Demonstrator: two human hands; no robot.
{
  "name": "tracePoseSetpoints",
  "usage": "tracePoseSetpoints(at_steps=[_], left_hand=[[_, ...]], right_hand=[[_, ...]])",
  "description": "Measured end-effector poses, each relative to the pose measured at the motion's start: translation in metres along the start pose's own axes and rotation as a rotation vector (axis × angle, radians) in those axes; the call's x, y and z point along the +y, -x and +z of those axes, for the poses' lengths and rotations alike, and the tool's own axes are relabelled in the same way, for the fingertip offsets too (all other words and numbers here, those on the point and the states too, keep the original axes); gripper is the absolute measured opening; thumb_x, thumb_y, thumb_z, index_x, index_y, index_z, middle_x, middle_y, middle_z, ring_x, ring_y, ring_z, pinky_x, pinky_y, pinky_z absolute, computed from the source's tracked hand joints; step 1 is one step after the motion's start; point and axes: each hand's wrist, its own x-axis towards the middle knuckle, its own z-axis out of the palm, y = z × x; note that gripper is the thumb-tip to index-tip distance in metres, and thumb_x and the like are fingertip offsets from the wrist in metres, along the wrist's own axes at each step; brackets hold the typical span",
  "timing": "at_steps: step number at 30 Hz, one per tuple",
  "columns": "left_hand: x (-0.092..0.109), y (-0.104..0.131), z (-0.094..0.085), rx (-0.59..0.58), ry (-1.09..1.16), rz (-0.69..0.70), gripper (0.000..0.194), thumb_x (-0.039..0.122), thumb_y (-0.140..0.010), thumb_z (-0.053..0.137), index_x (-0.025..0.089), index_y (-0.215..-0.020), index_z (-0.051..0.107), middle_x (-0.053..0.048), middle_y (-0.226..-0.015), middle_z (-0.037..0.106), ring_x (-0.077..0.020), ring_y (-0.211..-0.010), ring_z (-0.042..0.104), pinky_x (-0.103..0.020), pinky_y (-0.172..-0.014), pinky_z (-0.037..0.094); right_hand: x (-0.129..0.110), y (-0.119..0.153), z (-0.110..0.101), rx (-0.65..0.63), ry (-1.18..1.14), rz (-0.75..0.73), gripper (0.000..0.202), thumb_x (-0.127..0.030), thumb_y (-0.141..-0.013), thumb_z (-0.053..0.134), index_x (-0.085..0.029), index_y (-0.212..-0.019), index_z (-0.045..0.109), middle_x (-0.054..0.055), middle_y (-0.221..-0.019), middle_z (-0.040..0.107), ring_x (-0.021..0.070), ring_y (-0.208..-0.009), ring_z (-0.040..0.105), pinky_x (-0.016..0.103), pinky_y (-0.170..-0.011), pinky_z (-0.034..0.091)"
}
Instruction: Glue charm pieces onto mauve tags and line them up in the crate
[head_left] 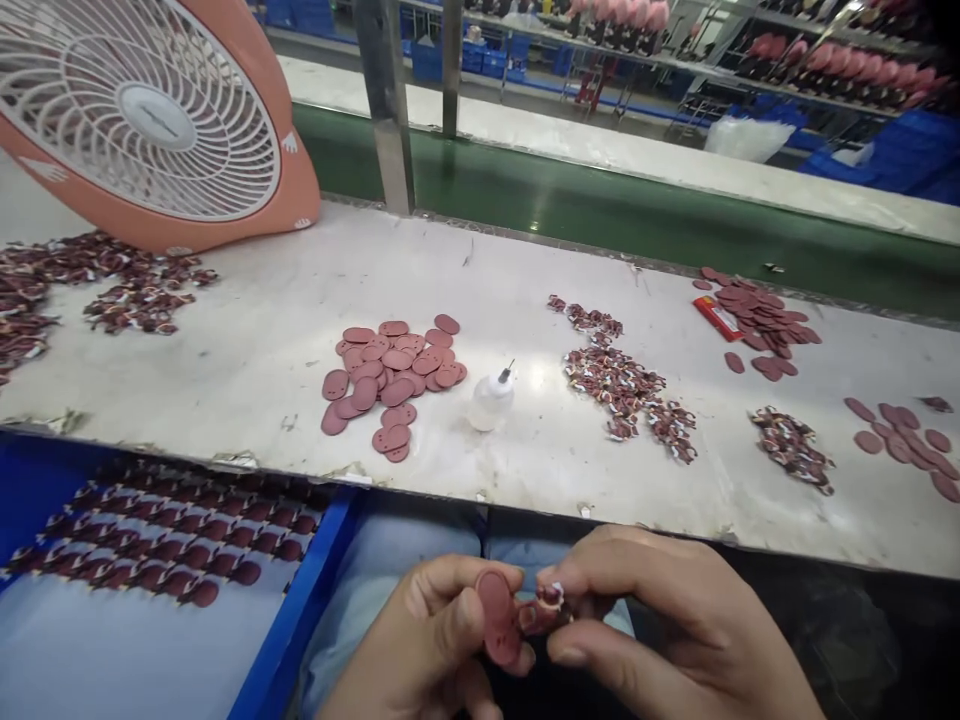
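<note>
My left hand pinches a dark red oval disc with small holes near its lower end, holding it on edge above my lap. Close beside it, my right hand has its fingertips closed on a small dark red figurine with white and gold bits. The figurine's lower part meets or nearly touches the disc; I cannot tell if they are joined. On the table ahead lie a pile of the same oval discs and a pile of small figurines. Between these piles stands a needle-tipped clear bottle.
An orange fan stands at the back left beside more figurines. A blue tray at lower left holds rows of figurines on discs. More discs and a red box lie at right. A metal post rises behind.
</note>
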Motion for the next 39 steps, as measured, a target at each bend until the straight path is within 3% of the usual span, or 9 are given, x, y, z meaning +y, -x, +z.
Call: tracePoseSetpoints(at_steps=[5,9,13,16,19,23,28,35,39], left_hand=[[0.002,-0.003,-0.004,-0.086,0.011,-0.04,0.039,0.049,-0.056,0.086,0.014,-0.071,0.079,-0.002,-0.059,0.065,-0.009,-0.056,0.06,-0.011,-0.04,0.047],[0.0,-0.006,-0.008,-0.121,0.023,-0.037,0.034,0.046,-0.061,0.085,0.015,-0.073,0.079,-0.001,-0.062,0.066,-0.0092,-0.06,0.062,-0.011,-0.042,0.05],[-0.001,-0.007,-0.01,-0.146,0.026,-0.04,0.035,0.046,-0.062,0.084,0.014,-0.074,0.078,-0.001,-0.064,0.067,-0.0084,-0.06,0.061,-0.01,-0.042,0.049],[0.0,-0.007,-0.01,-0.14,0.043,-0.035,0.034,0.045,-0.062,0.084,0.014,-0.073,0.078,-0.002,-0.064,0.067,-0.008,-0.059,0.061,-0.011,-0.042,0.049],[-0.001,-0.008,-0.01,-0.133,0.049,-0.035,0.033,0.045,-0.063,0.084,0.014,-0.072,0.078,-0.002,-0.064,0.066,-0.0078,-0.058,0.06,-0.011,-0.042,0.049],[-0.003,-0.009,-0.011,-0.117,0.044,-0.035,0.033,0.045,-0.063,0.084,0.013,-0.072,0.078,-0.001,-0.063,0.065,-0.0069,-0.056,0.059,-0.01,-0.042,0.048],[-0.005,-0.008,-0.013,-0.085,0.049,-0.034,0.034,0.045,-0.063,0.083,0.014,-0.075,0.078,-0.002,-0.063,0.066,-0.0078,-0.056,0.059,-0.011,-0.041,0.047],[-0.003,-0.008,-0.011,-0.07,0.065,-0.056,0.033,0.044,-0.061,0.085,0.014,-0.074,0.078,0.0,-0.061,0.068,-0.0069,-0.055,0.06,-0.011,-0.041,0.047],[-0.001,-0.001,-0.008,-0.04,0.066,-0.054,0.032,0.043,-0.058,0.087,0.018,-0.075,0.079,0.0,-0.064,0.072,-0.0082,-0.057,0.063,-0.012,-0.044,0.048]], right_hand=[[-0.002,-0.003,0.002,-0.082,0.106,-0.001,0.01,-0.02,-0.09,0.068,-0.025,-0.099,0.067,-0.001,-0.077,0.074,0.0105,-0.065,0.069,0.016,-0.062,0.055],[-0.002,0.005,0.003,-0.021,0.24,0.028,0.018,-0.042,-0.087,0.07,-0.027,-0.095,0.071,0.003,-0.074,0.073,0.0177,-0.067,0.07,0.023,-0.056,0.056],[-0.001,0.01,0.006,-0.008,0.276,0.024,0.023,-0.05,-0.086,0.068,-0.028,-0.094,0.072,0.004,-0.074,0.072,0.0193,-0.07,0.07,0.024,-0.056,0.056],[-0.001,0.005,0.007,-0.022,0.268,0.028,0.019,-0.046,-0.087,0.068,-0.029,-0.094,0.071,0.003,-0.073,0.073,0.0189,-0.07,0.071,0.024,-0.056,0.057],[-0.003,-0.004,0.005,-0.11,0.229,-0.002,0.007,-0.03,-0.09,0.068,-0.029,-0.096,0.067,0.0,-0.074,0.073,0.0153,-0.065,0.071,0.021,-0.056,0.056],[-0.004,-0.012,0.001,-0.218,0.175,-0.062,0.019,-0.012,-0.088,0.068,-0.027,-0.098,0.062,-0.004,-0.078,0.074,0.0108,-0.065,0.07,0.016,-0.06,0.056],[-0.006,-0.014,-0.002,-0.256,0.169,-0.064,0.019,-0.011,-0.089,0.065,-0.026,-0.1,0.063,-0.003,-0.08,0.074,0.0106,-0.067,0.071,0.016,-0.065,0.057],[-0.008,-0.02,-0.007,-0.309,0.277,-0.128,0.007,-0.019,-0.095,0.06,-0.024,-0.099,0.063,0.0,-0.075,0.072,0.0119,-0.062,0.069,0.017,-0.059,0.057],[-0.012,-0.014,0.0,-0.267,0.312,-0.159,0.011,-0.022,-0.093,0.064,-0.025,-0.103,0.064,0.002,-0.081,0.073,0.0128,-0.065,0.07,0.017,-0.062,0.058]])
